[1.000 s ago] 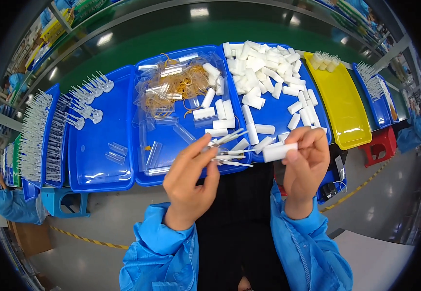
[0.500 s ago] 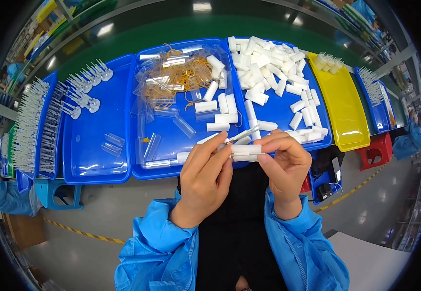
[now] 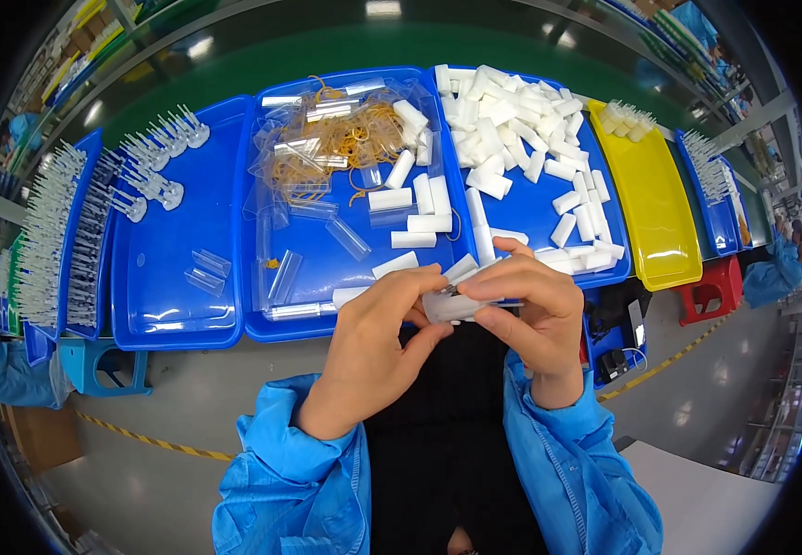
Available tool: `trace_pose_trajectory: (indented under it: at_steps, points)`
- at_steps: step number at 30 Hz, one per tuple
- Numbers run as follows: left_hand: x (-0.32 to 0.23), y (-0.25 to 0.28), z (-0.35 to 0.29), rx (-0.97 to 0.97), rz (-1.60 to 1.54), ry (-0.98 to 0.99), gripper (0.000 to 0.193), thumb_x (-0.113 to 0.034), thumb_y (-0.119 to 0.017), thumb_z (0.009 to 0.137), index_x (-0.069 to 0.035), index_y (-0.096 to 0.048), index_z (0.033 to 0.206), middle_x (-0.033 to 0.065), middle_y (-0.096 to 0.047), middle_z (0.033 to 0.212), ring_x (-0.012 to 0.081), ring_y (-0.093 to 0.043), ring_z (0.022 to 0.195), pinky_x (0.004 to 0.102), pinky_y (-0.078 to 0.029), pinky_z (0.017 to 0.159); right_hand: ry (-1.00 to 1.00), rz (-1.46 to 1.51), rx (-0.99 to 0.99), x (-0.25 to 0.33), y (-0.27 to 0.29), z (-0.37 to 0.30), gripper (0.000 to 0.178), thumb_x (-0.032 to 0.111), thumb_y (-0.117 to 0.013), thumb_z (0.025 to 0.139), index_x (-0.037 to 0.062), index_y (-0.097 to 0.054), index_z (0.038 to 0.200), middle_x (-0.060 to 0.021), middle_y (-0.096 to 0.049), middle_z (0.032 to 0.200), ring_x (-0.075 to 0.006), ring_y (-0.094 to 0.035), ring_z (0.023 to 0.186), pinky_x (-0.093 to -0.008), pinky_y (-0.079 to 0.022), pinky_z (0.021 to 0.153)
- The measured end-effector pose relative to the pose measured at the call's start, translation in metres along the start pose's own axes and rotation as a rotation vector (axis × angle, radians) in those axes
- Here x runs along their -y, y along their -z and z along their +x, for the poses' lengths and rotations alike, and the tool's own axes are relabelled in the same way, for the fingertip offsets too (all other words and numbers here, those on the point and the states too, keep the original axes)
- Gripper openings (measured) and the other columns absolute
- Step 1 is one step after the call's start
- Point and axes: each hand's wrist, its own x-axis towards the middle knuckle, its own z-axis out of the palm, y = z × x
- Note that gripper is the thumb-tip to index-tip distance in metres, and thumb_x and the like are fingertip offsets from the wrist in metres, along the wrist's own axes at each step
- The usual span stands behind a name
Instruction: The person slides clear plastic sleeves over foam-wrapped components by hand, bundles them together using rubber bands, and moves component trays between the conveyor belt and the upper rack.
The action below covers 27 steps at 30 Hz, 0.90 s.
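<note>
Close together above the front edge of the trays, both hands grip one small white foam piece [image 3: 445,307]. My left hand [image 3: 362,344] pinches its left end between thumb and fingers. At its other end, the thumb and fingers of my right hand [image 3: 535,322] are closed on it. The piece looks whitish and partly see-through, so a clear sleeve may be around it; I cannot tell. A thin pale rod shows by the right fingertips. Fingers hide much of the piece. Behind the hands, white foam cylinders [image 3: 413,240] lie in a blue tray [image 3: 318,268].
That tray also has clear plastic tubes [image 3: 349,239] and a heap of tan rubber bands [image 3: 355,139]. More foam cylinders [image 3: 502,120] fill the tray to the right, beside a yellow tray [image 3: 664,217]. White stemmed parts [image 3: 156,180] stand in the left tray [image 3: 179,305].
My left hand has shifted slightly down and its thumb now pinches the foam piece. My right fingers have curled over it, and the piece has turned. The thin rods are now mostly hidden.
</note>
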Motion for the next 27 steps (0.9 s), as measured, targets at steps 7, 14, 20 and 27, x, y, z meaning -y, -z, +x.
trace_pose_trajectory:
  at_steps: [7, 14, 20, 27]
  points:
    - [0.012, 0.002, 0.01, 0.075, -0.07, -0.034, 0.043, 0.012, -0.072, 0.069, 0.003, -0.057, 0.109, 0.0145, -0.052, 0.105, 0.0209, -0.065, 0.081, 0.0259, -0.055, 0.065, -0.043, -0.022, 0.075, 0.006, 0.011, 0.006, 0.027, 0.011, -0.077, 0.071, 0.0068, -0.07, 0.097, -0.0069, -0.071, 0.091, -0.0209, -0.068, 0.087, -0.0459, -0.042, 0.098]
    - [0.012, 0.011, 0.009, -0.026, 0.017, 0.008, 0.035, 0.013, -0.068, 0.068, 0.0, -0.058, 0.099, 0.0107, -0.05, 0.105, 0.0174, -0.062, 0.086, 0.0234, -0.053, 0.066, -0.22, -0.793, -0.223, -0.041, 0.09, 0.02, 0.025, 0.012, -0.073, 0.073, 0.0064, -0.068, 0.097, -0.0107, -0.066, 0.091, -0.0268, -0.065, 0.073, -0.0369, -0.05, 0.069]
    - [0.016, 0.012, 0.011, 0.115, 0.079, -0.046, 0.035, 0.011, -0.066, 0.071, 0.0, -0.06, 0.104, 0.0116, -0.052, 0.103, 0.0198, -0.062, 0.084, 0.0265, -0.054, 0.068, -0.304, -0.987, -0.1, -0.056, 0.086, 0.021, 0.031, 0.007, -0.074, 0.07, 0.0052, -0.066, 0.099, -0.0149, -0.063, 0.088, -0.0297, -0.063, 0.068, -0.037, -0.05, 0.065]
    - [0.019, 0.024, 0.004, 0.135, -0.095, 0.06, 0.024, 0.001, -0.065, 0.084, 0.001, -0.062, 0.108, 0.0109, -0.054, 0.11, 0.0194, -0.063, 0.088, 0.0283, -0.056, 0.075, -0.255, -1.002, -0.038, -0.059, 0.078, 0.031, 0.034, -0.003, -0.068, 0.065, 0.001, -0.058, 0.097, -0.0185, -0.064, 0.085, -0.0323, -0.062, 0.066, -0.0369, -0.051, 0.064]
